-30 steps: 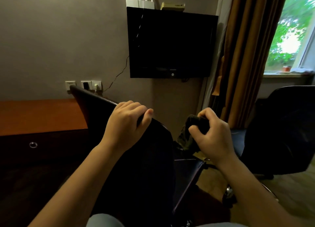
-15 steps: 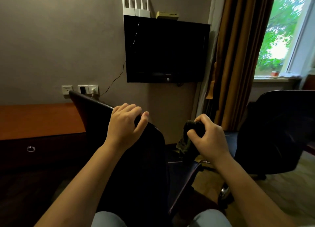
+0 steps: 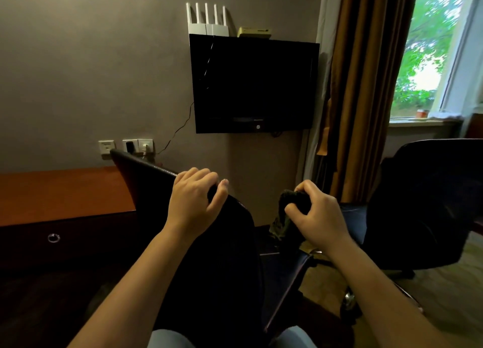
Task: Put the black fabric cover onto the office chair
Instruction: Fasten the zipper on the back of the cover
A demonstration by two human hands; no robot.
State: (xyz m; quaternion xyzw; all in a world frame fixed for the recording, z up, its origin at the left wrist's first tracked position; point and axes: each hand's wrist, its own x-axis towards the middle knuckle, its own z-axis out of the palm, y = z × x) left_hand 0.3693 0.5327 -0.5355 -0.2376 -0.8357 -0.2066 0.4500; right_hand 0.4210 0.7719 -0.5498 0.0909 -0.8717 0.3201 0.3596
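Note:
The office chair (image 3: 146,185) stands right in front of me with its dark backrest toward me. The black fabric cover (image 3: 224,256) lies over the right part of the backrest top. My left hand (image 3: 194,201) grips the top edge of the backrest, fingers curled over the cover there. My right hand (image 3: 316,214) holds a bunched end of the black fabric to the right of the backrest, above the seat (image 3: 285,271). The chair's lower part is dark and hard to make out.
A wooden desk (image 3: 60,190) with a ring-pull drawer stands to the left against the wall. A second dark chair (image 3: 428,203) is at the right, near the brown curtain (image 3: 366,86) and window. A black TV (image 3: 253,83) hangs on the wall ahead.
The view has tilted down, so the room sits lower in frame. Both hands keep their grips and have barely shifted relative to the chair.

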